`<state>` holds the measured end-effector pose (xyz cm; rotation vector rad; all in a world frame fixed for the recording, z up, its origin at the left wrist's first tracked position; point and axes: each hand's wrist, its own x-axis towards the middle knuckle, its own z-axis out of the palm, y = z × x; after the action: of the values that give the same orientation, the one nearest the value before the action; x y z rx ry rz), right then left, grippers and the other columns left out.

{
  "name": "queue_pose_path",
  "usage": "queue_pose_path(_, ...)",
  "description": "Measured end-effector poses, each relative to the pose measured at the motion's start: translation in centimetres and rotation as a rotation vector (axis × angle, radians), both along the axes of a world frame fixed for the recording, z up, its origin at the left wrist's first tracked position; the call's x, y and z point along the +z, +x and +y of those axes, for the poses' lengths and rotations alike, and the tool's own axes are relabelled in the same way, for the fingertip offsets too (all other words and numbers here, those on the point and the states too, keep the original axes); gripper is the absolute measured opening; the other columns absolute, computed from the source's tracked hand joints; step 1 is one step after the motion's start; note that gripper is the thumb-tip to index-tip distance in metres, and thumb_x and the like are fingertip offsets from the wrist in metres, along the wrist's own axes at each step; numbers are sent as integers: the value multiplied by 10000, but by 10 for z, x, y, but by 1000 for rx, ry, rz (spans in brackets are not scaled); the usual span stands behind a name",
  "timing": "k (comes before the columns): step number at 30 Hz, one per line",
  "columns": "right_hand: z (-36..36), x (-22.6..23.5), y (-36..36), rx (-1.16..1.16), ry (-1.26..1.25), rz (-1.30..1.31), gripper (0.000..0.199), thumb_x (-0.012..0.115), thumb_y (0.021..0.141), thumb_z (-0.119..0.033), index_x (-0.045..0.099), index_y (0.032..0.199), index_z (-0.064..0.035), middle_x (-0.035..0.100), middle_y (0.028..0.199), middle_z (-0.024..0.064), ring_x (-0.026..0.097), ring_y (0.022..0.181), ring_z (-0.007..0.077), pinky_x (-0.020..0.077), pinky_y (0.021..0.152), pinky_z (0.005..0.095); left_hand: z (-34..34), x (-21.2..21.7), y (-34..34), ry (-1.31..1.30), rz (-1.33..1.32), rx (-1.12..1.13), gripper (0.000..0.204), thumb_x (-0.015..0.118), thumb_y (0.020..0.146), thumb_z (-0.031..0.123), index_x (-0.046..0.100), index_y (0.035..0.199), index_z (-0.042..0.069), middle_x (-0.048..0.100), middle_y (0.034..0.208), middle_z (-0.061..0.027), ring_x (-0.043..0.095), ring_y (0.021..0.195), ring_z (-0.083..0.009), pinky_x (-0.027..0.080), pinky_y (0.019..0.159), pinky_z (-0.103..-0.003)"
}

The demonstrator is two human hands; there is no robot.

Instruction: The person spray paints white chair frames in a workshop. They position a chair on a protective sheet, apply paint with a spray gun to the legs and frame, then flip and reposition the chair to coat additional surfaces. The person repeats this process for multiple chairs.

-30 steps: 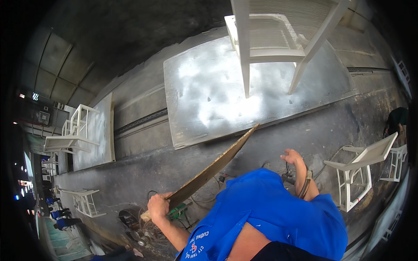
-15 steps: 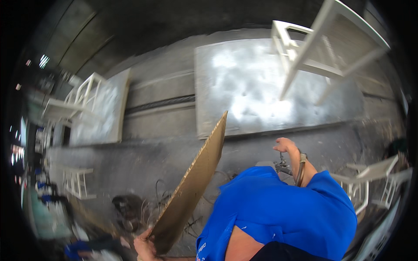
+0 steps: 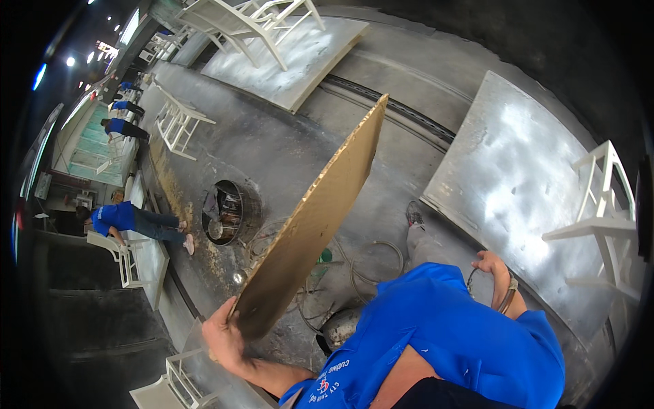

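My left hand [image 3: 225, 334] is closed on the lower end of a large brown cardboard sheet [image 3: 317, 218], which slants up and away in front of me. At the right, my right hand [image 3: 489, 262] is held out beside my body with its fingers curled. A dark curved part shows just below it; the spray gun in this hand is mostly hidden now, its metal fittings showing better in the earlier frame. An air hose [image 3: 508, 297] passes over my right forearm. The nearest thing to this hand is a flat silvery platform [image 3: 504, 170].
White chairs stand on the silvery platform and on another platform [image 3: 286, 68] beyond a floor rail [image 3: 388, 105]. A metal drum [image 3: 231, 213] with stuff inside and coiled hoses [image 3: 375, 262] are on the floor. A co-worker in blue [image 3: 116, 217] bends over a white chair [image 3: 117, 255]; other people work farther off.
My view has swung to the left, bringing the drum and co-workers into clear sight. The cardboard stays in my left hand. My right hand now appears farther right.
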<state>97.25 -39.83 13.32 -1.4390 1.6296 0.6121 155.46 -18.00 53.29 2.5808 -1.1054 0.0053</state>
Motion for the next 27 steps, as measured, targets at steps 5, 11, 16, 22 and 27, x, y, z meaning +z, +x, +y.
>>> queue_pose_path(5,-71,-9,34,130,128,-39,623,664,926,-532,646,1395,-122,619,1438,166,573,1338,358,447,1129,427,-67,-54,17,-131,-64,-112,334,748,766,-36,813,1049,130,746,902,-195,747,817,-349,560,753,-393)
queue_pose_path(11,-137,-36,32,75,40,-207,517,638,942,-532,770,1152,-78,729,1193,194,659,1167,389,500,1021,447,-184,-105,34,-176,43,-59,333,773,764,-26,815,1051,137,762,935,-187,760,843,-327,570,774,-374)
queue_pose_path(16,-177,-7,36,10,89,-24,477,654,937,-499,771,1138,-81,736,1172,193,666,1150,380,518,997,425,-254,-124,58,-189,165,-35,350,771,823,-7,775,1164,71,781,985,-191,761,866,-230,557,837,-343)
queue_pose_path(22,-228,74,114,-96,-100,58,544,690,924,-499,684,1330,-137,690,1324,146,612,1287,320,453,1088,469,-321,-149,71,-529,566,-45,344,697,880,-94,749,1211,-18,786,1059,-77,691,923,-120,537,868,-268)
queue_pose_path(27,-264,93,166,-98,-274,1,524,724,901,-469,700,1295,-124,720,1257,149,647,1229,333,462,1057,507,-367,-157,76,-776,883,-56,362,687,904,-108,687,1266,-85,752,1146,-119,684,988,-157,529,927,-288)
